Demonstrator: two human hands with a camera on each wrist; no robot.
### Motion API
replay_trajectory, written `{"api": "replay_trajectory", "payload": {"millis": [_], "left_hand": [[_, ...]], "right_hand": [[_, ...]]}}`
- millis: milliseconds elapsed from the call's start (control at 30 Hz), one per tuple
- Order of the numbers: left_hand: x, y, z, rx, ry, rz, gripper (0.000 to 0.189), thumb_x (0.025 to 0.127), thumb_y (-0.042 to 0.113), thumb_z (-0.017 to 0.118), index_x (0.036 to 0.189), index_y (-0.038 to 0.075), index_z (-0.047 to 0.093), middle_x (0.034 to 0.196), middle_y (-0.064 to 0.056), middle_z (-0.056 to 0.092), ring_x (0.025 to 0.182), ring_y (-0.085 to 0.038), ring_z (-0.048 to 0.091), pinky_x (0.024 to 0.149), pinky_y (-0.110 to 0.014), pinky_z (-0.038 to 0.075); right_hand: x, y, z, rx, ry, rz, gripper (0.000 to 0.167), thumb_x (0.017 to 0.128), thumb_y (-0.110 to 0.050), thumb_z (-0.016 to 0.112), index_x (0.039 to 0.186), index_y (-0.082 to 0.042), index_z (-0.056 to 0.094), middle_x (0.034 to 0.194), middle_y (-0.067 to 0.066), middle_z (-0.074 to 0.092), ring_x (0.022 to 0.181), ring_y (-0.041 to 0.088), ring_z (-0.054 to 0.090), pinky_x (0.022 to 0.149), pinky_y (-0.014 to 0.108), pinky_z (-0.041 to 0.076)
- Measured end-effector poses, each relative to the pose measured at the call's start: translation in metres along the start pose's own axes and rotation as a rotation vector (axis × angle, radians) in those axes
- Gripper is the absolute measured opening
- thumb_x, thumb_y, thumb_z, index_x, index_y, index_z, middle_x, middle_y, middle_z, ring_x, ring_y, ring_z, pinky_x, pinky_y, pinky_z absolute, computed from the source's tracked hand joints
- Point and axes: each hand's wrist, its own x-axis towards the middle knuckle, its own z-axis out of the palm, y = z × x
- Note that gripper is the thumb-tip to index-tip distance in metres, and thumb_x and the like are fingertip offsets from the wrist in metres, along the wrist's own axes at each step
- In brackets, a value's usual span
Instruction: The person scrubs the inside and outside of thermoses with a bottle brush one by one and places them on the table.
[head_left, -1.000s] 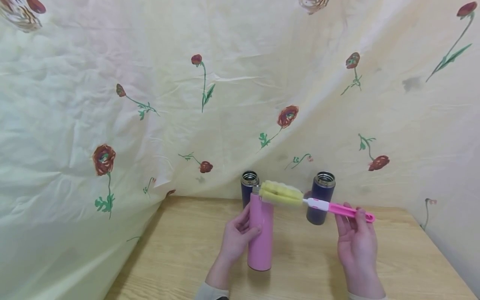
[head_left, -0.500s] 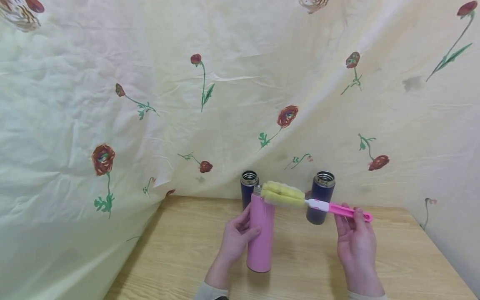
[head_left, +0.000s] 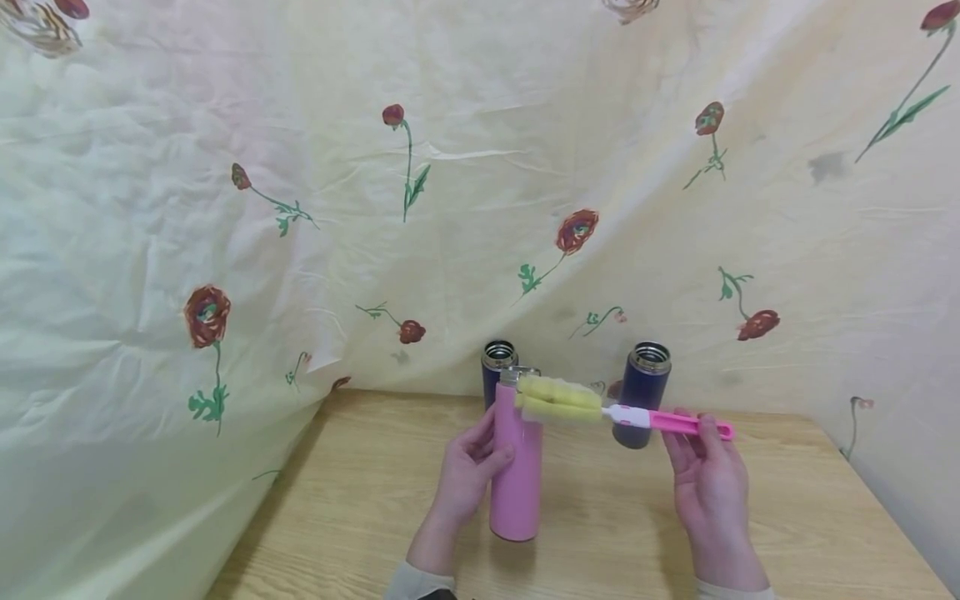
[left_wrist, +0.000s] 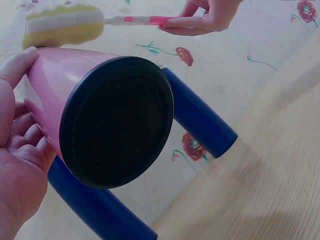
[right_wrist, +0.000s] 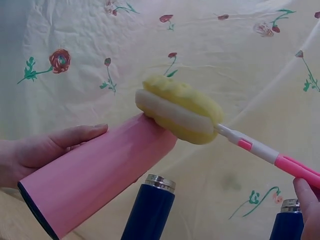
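Head camera: I see the left hand (head_left: 465, 475) wrapped partway round the pink bottle (head_left: 516, 483), its thumb across the front and its fingers behind. I have the bottle raised above the table (head_left: 360, 483); the left wrist camera looks straight at its black base (left_wrist: 117, 122), and the right wrist camera shows it tilted.

My right hand (head_left: 712, 479) pinches the pink handle (head_left: 671, 422) of the brush (head_left: 633, 417) between thumb and fingers, near the handle's end. The brush lies nearly level, its yellow and white sponge (head_left: 558, 398) outside the bottle and across its top. From here I cannot tell whether the sponge touches the rim.

One blue bottle (head_left: 491, 390) stands behind the pink one, partly hidden by it; the other blue bottle (head_left: 645, 387) stands upright behind the brush's white shaft (head_left: 628, 416). Both show metal mouths. Beyond the table's far edge I see flowered cloth (head_left: 450, 250) hanging.
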Motion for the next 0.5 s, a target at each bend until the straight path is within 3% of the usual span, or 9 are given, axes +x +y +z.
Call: {"api": "replay_trajectory", "payload": {"millis": [200,500], "left_hand": [[0.0011,0.0007,0.0013,-0.009,0.023,-0.004,0.068,0.099,0.003,0.073,0.160,0.005,0.045,0.161,-0.021,0.049,0.140,-0.037,0.057,0.110,-0.038,0.052],[0.0017,0.0019,0.0006,-0.047,0.069,-0.013,0.067,0.101,0.006,0.071,0.161,0.002,0.042,0.161,-0.022,0.047,0.140,-0.037,0.057,0.111,-0.038,0.051]], "right_hand": [[0.0014,-0.0026,-0.0030,0.006,-0.040,0.036,0.011,0.110,-0.013,0.058,0.114,-0.003,0.059,0.107,0.016,0.073,0.102,0.027,0.078,0.101,0.035,0.057],[0.0019,-0.0037,-0.0069,-0.084,-0.107,0.039,0.011,0.112,-0.014,0.053,0.117,-0.004,0.055,0.110,0.014,0.071,0.104,0.026,0.077,0.102,0.036,0.057]]}}
